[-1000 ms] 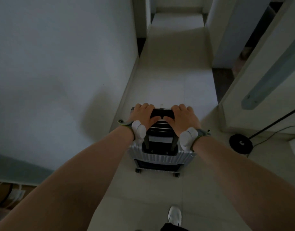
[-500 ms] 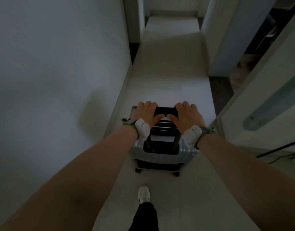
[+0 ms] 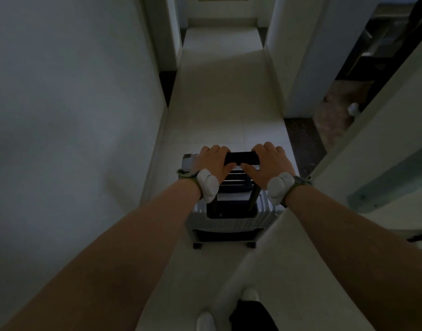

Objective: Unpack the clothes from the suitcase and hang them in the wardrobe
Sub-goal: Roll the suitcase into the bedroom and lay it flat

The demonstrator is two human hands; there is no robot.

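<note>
A narrow corridor runs ahead, with a pale tiled floor (image 3: 219, 111) between a plain wall (image 3: 62, 115) on the left and a doorway (image 3: 343, 103) opening to the right, where a dark threshold (image 3: 300, 144) borders the tiles. The light is dim.

The suitcase (image 3: 229, 220), silver and ribbed, stands upright on the floor in the middle of the corridor, just in front of the person. It is closed, so no clothes show, and no wardrobe is in sight. By my judgement the task is at its very start: the case is only being brought to where it will be unpacked.

Its handle (image 3: 241, 158) is drawn out to full height. The left hand (image 3: 213, 161) and the right hand (image 3: 269, 163) sit side by side on the bar, each grip wrapped round it with fingers over the far edge and thumbs underneath.

The risks:
- The castors (image 3: 197, 246) could catch at the threshold if the case turns right, and the tall handle would then tip it forward.
- The case could scrape the doorway corner on a tight turn.
- A white shoe (image 3: 205, 321) comes close behind and could kick the wheels.
</note>
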